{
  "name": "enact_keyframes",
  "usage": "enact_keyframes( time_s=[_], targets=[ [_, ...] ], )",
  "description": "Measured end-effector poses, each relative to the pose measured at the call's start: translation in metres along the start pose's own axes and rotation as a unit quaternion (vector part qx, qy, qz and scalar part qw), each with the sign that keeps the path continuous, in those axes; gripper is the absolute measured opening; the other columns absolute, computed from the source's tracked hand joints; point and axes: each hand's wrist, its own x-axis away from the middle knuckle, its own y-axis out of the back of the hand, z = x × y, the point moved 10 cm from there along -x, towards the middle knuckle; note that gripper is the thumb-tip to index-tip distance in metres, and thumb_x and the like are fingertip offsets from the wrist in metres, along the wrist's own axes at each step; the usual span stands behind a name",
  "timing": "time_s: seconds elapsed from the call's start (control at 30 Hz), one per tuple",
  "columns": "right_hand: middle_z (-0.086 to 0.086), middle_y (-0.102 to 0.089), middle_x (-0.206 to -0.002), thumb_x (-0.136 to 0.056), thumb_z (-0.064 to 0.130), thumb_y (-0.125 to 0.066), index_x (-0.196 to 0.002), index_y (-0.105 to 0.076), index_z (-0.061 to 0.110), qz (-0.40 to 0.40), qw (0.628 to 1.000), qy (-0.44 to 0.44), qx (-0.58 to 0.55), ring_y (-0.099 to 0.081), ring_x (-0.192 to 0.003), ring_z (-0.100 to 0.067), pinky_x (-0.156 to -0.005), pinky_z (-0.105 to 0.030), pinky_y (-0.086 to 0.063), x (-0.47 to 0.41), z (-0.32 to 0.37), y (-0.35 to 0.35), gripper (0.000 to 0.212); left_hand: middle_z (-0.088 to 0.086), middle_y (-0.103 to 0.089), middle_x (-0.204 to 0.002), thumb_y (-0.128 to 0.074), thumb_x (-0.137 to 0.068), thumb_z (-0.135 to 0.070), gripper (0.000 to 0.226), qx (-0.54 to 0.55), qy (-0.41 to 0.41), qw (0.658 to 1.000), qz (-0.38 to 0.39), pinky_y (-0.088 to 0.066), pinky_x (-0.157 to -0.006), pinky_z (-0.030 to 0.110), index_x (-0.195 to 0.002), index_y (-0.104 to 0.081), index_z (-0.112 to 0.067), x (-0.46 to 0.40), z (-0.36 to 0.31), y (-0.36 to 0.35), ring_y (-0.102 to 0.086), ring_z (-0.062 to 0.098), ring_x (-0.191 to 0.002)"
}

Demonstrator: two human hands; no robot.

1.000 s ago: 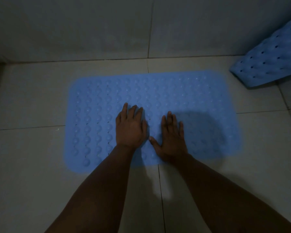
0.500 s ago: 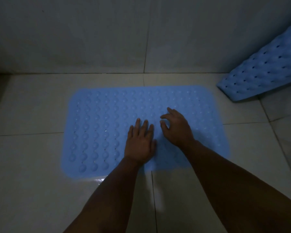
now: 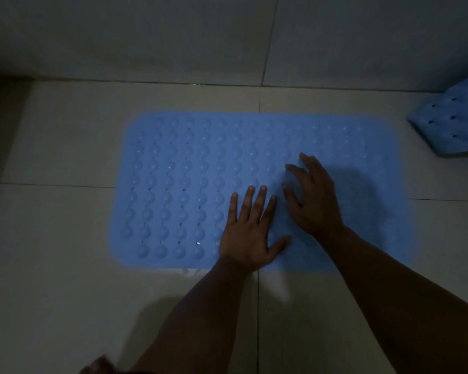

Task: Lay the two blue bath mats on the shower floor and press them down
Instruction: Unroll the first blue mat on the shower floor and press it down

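In the head view, the only view given, a blue bath mat (image 3: 254,163) was seen lying flat on the tiled shower floor (image 3: 52,265), its long side running left to right and its far edge near the foot of the wall (image 3: 146,36). Rows of raised bumps and small holes covered its surface.

The left hand (image 3: 247,233) was laid palm down on the near middle of the mat, fingers straight and slightly spread, thumb out to the right, nothing gripped. The right hand (image 3: 312,195) was placed just to the right of it and a little farther away. Its fingers were spread and somewhat bent, and nothing was held between them. Whether its palm was pressed to the mat or lifted just clear of it could not be told in the dim light.

A second blue mat (image 3: 454,122) was seen at the far right edge, well apart from the hands. It appeared tilted up and cut off by the frame, not yet laid flat.

The step in hand was judged to be the pressing down of the first mat, with the middle being worked. Roughly half the task was judged to remain. The next move was thought to call for flat pressure carried out toward the right and left ends. After that, the second mat would need to be fetched, laid flat on the floor and pressed in the same way.
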Motion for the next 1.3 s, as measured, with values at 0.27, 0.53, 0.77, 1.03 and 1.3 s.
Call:
enact_keyframes(
  time_s=[0.27,0.53,0.77,1.03,1.3],
  targets=[
    [-0.012,-0.059,-0.139,-0.098,0.042,-0.044,-0.133,-0.063,0.013,0.096,0.990,-0.107,-0.013,-0.046,-0.139,-0.034,-0.113,-0.043,-0.037,-0.004,-0.010,0.023,0.049,0.012,-0.034,-0.163,-0.037,-0.081,-0.054,0.083,0.082,0.004,0.994,0.073,-0.030,-0.117,0.058,-0.155,-0.039,-0.016,-0.011,0.013,0.022,-0.029,0.035,-0.151],
    [-0.019,-0.066,-0.125,-0.091,0.041,-0.038,-0.122,-0.068,0.008,0.138,0.990,-0.009,0.000,-0.061,-0.120,-0.040,-0.099,-0.053,-0.052,0.020,0.095,-0.039,0.054,0.009,-0.065,-0.132,-0.034,-0.082,-0.040,0.066,0.000,0.071,0.997,-0.028,-0.047,-0.098,0.050,-0.134,-0.064,-0.015,0.018,0.113,0.082,-0.051,0.038,-0.134],
    [-0.017,-0.014,-0.166,-0.100,0.052,-0.032,-0.156,-0.030,0.009,0.148,0.982,-0.045,0.106,-0.010,-0.155,-0.032,-0.121,-0.060,-0.013,0.065,0.135,-0.106,0.070,0.011,-0.058,-0.144,-0.033,-0.088,-0.039,0.063,-0.010,0.133,0.990,-0.040,-0.043,-0.104,0.051,-0.139,-0.059,-0.014,0.045,0.156,0.085,-0.041,0.036,-0.143],
    [-0.015,-0.004,-0.168,-0.100,0.061,-0.028,-0.159,-0.020,0.009,0.133,0.981,-0.041,0.135,0.001,-0.156,-0.029,-0.122,-0.057,-0.009,0.066,0.138,-0.108,0.079,0.012,-0.050,-0.151,-0.033,-0.095,-0.040,0.060,-0.003,0.149,0.988,-0.049,-0.038,-0.110,0.053,-0.145,-0.053,-0.013,0.047,0.181,0.078,-0.033,0.035,-0.149],
    [-0.013,0.003,-0.168,-0.102,0.052,-0.029,-0.159,-0.014,0.008,0.307,0.946,-0.066,0.082,-0.002,-0.155,-0.031,-0.124,-0.055,-0.008,0.048,0.133,-0.115,0.073,0.012,-0.048,-0.153,-0.032,-0.094,-0.040,0.062,0.010,0.166,0.985,-0.042,-0.036,-0.111,0.054,-0.147,-0.051,-0.014,0.041,0.191,0.087,-0.029,0.035,-0.151]
  ],
)
